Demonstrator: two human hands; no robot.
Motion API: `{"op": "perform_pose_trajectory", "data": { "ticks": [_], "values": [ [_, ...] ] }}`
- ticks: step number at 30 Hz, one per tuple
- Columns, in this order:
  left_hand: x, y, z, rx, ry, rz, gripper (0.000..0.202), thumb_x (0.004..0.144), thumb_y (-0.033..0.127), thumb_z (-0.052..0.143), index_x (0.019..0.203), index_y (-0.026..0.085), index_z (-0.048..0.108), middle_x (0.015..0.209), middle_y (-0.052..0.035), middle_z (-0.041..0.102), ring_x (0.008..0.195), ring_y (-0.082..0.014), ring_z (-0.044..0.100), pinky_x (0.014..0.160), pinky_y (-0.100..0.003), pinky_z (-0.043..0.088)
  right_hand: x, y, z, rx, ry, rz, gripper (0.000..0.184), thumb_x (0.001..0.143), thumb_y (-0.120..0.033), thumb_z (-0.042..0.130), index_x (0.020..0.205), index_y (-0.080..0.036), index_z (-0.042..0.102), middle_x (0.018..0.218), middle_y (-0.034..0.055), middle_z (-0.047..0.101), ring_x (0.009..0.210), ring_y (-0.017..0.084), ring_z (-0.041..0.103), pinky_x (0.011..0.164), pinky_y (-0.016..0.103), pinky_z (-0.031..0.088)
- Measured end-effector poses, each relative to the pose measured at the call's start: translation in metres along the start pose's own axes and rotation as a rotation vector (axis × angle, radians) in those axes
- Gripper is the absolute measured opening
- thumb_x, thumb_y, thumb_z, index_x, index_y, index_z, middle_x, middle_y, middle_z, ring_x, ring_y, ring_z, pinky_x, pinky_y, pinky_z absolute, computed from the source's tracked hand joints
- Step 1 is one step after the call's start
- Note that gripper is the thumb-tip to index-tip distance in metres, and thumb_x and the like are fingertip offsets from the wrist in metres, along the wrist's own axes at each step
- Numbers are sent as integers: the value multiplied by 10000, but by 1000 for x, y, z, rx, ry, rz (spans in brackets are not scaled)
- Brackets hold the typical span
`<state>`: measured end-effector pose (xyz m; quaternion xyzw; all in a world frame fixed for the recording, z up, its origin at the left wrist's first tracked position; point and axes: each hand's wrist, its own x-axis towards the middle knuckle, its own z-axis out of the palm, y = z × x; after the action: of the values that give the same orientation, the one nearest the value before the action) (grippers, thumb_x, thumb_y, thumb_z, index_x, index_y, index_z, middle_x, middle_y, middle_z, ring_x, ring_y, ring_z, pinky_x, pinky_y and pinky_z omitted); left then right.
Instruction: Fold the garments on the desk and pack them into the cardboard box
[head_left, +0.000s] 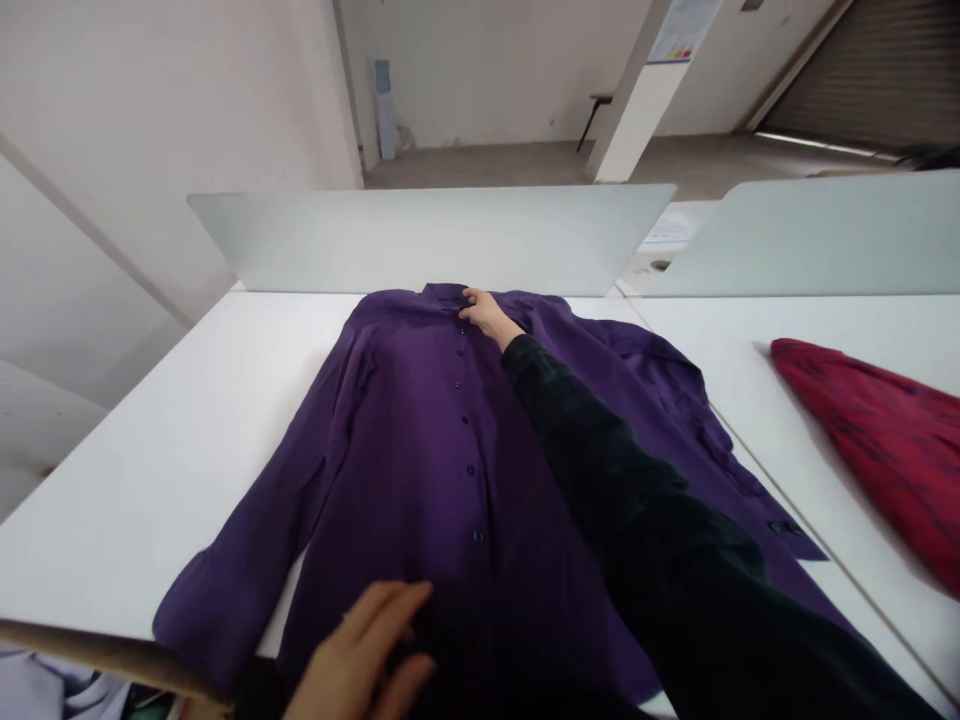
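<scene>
A purple button-front shirt (420, 430) lies spread face up over the white table, its collar at the far end and its row of dark buttons running down the middle. My right hand (486, 312) reaches across it and has the front edge just below the collar between thumb and fingers. Low in the view, my left hand (367, 650) hovers over or rests near the lower front of the shirt. Its fingers are stretched and the thumb stands apart, with nothing held. One shirt sleeve hangs past the table's near edge on the left.
A frosted divider panel (435, 240) stands along the far edge of the white table (150, 480). On the adjoining table to the right lies a red patterned garment (877, 430). Pale folded cloth (60, 685) shows below the near left edge.
</scene>
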<state>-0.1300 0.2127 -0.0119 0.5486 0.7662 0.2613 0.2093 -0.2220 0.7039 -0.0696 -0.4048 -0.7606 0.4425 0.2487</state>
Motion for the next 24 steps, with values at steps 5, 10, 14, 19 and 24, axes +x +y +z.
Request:
{"op": "perform_pose_trajectory", "data": {
  "ticks": [5,10,14,19,24],
  "values": [
    [-15,-48,-18,229,445,-166,359,920,467,479,1125,264,693,1124,-58,696,1007,-217,688,899,-345,574,-16,-2,-7,120,-21,78,766,704,9,550,1441,-147,411,1485,211,397,976,180,645,788,299,572],
    [-33,-75,-15,182,398,-209,378,910,491,471,1101,246,689,1084,-46,711,982,-210,700,875,-332,579,-61,-6,-24,128,-59,31,782,719,20,571,1462,-151,396,1505,204,376,936,160,658,769,270,575],
    [-42,-83,-12,129,347,-186,358,908,405,458,1141,233,668,1116,-53,709,1021,-201,692,916,-328,562,-139,-25,-53,-57,-229,-235,610,735,-25,621,1333,-132,555,1361,138,555,887,153,665,853,294,536],
    [-52,-95,-14,88,343,-211,386,862,332,433,1168,211,634,1085,-71,720,941,-203,709,869,-336,579,-287,-38,-89,-199,-642,-398,188,805,-163,615,927,-232,742,931,17,727,846,164,674,864,294,508],
    [-60,-94,-14,109,254,-177,429,825,315,448,1204,218,624,1140,-72,695,1026,-208,684,910,-339,560,-412,-7,-87,-159,-617,-329,178,874,-234,587,942,-306,734,907,30,727,819,186,684,778,315,531]
  ]
}}
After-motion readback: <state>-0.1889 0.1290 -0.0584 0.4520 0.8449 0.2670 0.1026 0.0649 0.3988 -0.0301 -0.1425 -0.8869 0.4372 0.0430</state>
